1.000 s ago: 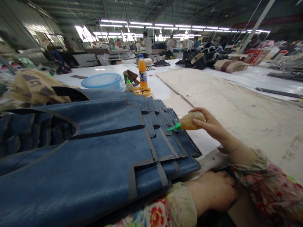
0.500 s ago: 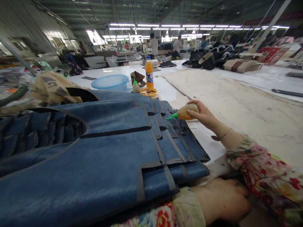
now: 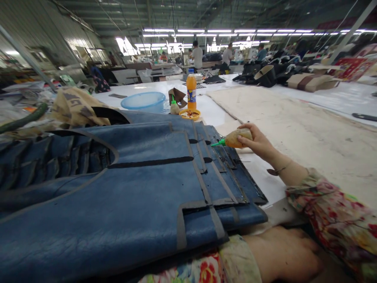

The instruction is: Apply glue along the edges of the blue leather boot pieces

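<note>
My right hand (image 3: 259,143) is closed around a squeeze glue bottle (image 3: 235,138), tilted so that its green nozzle points left and down. The nozzle tip is over the taped edges of the blue leather-like pieces (image 3: 147,188), close to a dark oval mark. These pieces lie stacked in overlapping, stepped layers, with grey edge strips and black slots. Wet, shiny lines run along some right-hand edges. At the lower right, my left hand (image 3: 288,253) rests back upward beside the near corner of the stack, its fingers blurred and partly hidden.
Behind the stack stand a blue basin (image 3: 143,101), a second green-nozzled bottle (image 3: 174,107), an orange drink bottle (image 3: 191,92) and a yellow dish (image 3: 190,114). A pale cloth (image 3: 294,114) covers the table at right. A patterned fabric bundle (image 3: 70,108) lies left. People work far back.
The view has turned slightly left. Across the blue pieces, the nozzle tip has moved a little toward the far side. My left hand stays in about the same place.
</note>
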`<state>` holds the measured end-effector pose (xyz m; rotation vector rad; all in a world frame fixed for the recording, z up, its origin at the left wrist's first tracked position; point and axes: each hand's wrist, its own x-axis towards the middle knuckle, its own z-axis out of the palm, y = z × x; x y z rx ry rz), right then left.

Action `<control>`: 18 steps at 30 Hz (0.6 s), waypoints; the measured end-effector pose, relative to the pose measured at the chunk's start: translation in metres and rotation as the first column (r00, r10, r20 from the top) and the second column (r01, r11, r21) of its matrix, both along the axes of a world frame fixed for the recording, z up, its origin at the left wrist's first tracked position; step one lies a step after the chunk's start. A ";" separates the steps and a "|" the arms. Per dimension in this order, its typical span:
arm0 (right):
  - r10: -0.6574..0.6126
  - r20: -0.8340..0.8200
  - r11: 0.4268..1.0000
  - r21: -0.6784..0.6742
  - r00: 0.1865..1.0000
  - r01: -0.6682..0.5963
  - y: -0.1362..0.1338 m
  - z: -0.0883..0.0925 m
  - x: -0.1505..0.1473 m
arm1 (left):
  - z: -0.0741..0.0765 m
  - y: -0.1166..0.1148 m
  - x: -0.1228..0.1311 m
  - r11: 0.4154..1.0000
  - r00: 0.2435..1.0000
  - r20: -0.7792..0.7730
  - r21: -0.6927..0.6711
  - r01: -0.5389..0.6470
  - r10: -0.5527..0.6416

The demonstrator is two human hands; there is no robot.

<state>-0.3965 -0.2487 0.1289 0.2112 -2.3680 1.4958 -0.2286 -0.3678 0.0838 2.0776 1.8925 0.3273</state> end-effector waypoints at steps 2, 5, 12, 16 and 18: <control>-0.012 -0.019 1.000 0.012 1.000 0.012 0.001 -0.003 -0.006 | -0.001 0.000 0.001 1.000 1.000 -0.005 0.001 -0.002 0.002; -0.026 -0.050 0.999 0.019 0.998 0.027 0.002 -0.004 -0.005 | -0.004 0.001 0.001 0.999 1.000 -0.007 0.035 -0.018 0.018; -0.035 -0.085 0.998 0.050 0.996 0.039 -0.007 0.003 0.004 | 0.005 -0.003 -0.001 1.000 1.000 -0.014 -0.004 0.010 -0.011; -0.040 -0.100 0.996 0.072 0.994 0.048 -0.010 0.003 -0.009 | 0.010 -0.006 -0.002 1.000 1.000 -0.023 -0.020 0.011 -0.011; -0.049 -0.112 0.995 0.080 0.993 0.058 -0.009 0.002 -0.018 | 0.011 -0.006 -0.002 1.000 0.999 -0.030 -0.024 0.016 -0.017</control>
